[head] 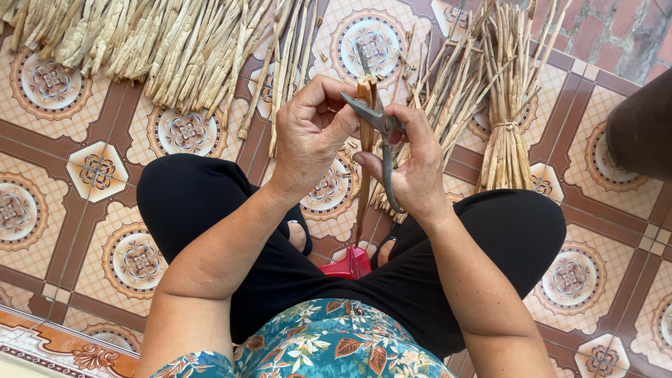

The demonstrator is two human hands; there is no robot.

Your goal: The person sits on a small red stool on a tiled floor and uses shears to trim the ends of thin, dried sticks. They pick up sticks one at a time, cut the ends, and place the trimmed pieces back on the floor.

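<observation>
From the head camera: left hand [308,129] raised above the lap, fingers curled and pinched shut on the top of a dried stalk [365,150] — hanging upright between both hands, lower end down toward a red object [352,264] between the knees. Right hand [413,164] closed around dark metal shears [378,136], blades against the stalk's top, perhaps slightly parted. Loose stalk piles [175,49] on the patterned tile floor [84,210] — a tied bundle [505,133] to the right.

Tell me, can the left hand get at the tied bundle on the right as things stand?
Probably not: the left hand holds the stalk, and the right hand with its scissors lies between it and the tied bundle.
</observation>
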